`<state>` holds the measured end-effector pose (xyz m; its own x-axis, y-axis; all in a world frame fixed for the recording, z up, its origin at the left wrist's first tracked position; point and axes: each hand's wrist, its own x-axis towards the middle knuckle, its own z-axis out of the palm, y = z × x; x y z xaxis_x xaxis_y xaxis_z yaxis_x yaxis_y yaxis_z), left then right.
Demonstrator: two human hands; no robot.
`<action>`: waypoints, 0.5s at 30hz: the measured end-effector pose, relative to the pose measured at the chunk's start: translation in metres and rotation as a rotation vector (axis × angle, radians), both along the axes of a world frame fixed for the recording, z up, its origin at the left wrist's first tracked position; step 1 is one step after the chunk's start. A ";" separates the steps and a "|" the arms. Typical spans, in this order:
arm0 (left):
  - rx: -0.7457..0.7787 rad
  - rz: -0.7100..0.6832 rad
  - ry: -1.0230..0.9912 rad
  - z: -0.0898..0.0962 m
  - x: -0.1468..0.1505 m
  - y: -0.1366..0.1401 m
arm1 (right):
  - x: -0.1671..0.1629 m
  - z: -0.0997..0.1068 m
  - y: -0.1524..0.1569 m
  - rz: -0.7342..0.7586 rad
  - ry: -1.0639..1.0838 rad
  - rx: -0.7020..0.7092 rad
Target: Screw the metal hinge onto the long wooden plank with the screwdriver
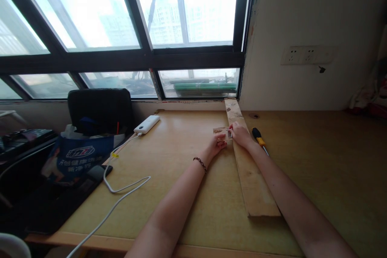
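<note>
A long pale wooden board [255,185] lies lengthwise on the table, its far end at the window sill. Against its left side sits a small wooden piece [220,130] with a rough, darker surface. My left hand [217,145] is closed at the near edge of this piece, fingers curled against it. A small shiny metal part [230,134] shows where the piece meets the board. My right hand [241,134] rests over the board, fingertips pinched at the metal part; what they grip is too small to name. A black-and-yellow screwdriver [259,138] lies just right of the board, partly behind my right forearm.
A white power bank [147,124] with a white cable [121,191] lies on the table's left side. Beyond the left edge stand a black chair [99,107] and a blue bag [80,155]. A window and a wall with sockets [308,55] bound the far side.
</note>
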<state>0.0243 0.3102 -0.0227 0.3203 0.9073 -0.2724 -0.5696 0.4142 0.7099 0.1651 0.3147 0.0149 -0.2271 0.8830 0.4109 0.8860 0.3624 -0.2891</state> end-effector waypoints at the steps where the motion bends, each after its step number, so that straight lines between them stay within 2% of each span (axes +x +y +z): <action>1: 0.004 0.031 0.038 0.001 0.001 0.001 | -0.001 0.000 -0.001 -0.007 -0.029 0.001; 4: -0.004 0.192 0.115 0.004 0.006 -0.003 | -0.002 0.000 -0.002 -0.014 -0.082 0.012; 8: 0.008 0.433 0.065 0.003 0.025 -0.018 | -0.001 -0.001 -0.002 -0.031 -0.086 0.033; 12: 0.166 0.428 0.149 -0.001 0.043 -0.028 | 0.000 -0.001 -0.002 -0.048 -0.088 0.023; 15: 0.201 0.409 0.258 -0.003 0.047 -0.026 | 0.000 -0.001 -0.001 -0.042 -0.085 0.004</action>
